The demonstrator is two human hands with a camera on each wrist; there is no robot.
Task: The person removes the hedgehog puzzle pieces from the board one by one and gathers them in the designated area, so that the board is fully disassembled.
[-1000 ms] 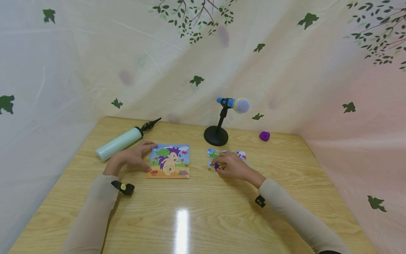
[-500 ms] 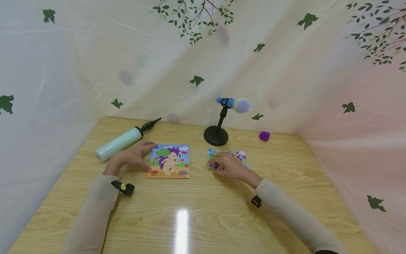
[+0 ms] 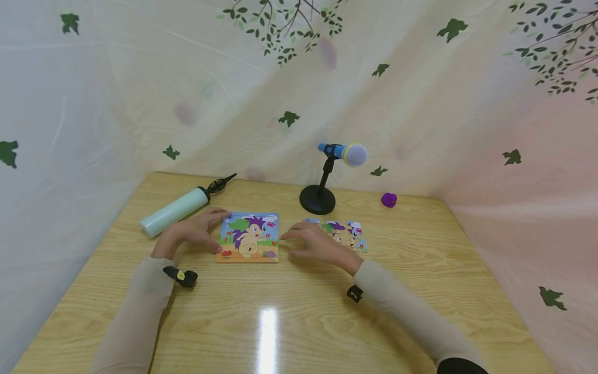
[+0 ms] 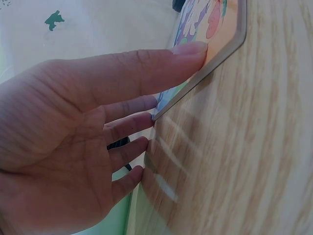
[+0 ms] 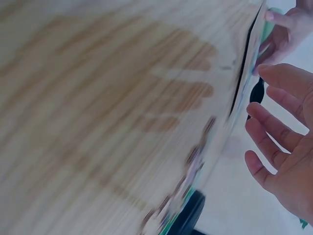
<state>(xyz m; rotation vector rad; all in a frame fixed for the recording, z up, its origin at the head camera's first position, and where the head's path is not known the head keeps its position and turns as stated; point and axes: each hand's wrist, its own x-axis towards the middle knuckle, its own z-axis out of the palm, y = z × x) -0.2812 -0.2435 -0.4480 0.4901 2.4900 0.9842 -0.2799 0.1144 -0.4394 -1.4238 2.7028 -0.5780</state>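
Observation:
A hedgehog picture puzzle board (image 3: 249,236) lies flat on the wooden table. At its left edge is my left hand (image 3: 198,231), thumb resting on the lower left corner and fingers touching near the upper left corner. In the left wrist view, the thumb (image 4: 146,68) lies on the board's rim and the other fingers reach its edge. Between the board and a group of loose puzzle pieces (image 3: 352,234) hovers my right hand (image 3: 320,244), fingers spread and holding nothing. It covers some of the pieces. The right wrist view also shows that hand (image 5: 288,132) with nothing in it.
Behind the board stands a blue toy microphone (image 3: 345,154) on a black stand (image 3: 317,200). A pale green hand pump (image 3: 177,210) lies at the back left, close to my left hand. A small purple object (image 3: 389,200) sits at the back right.
My right hand has moved left from over the puzzle pieces toward the board, and its fingers have spread. More of the pieces on the right show. The left hand and board have stayed put.

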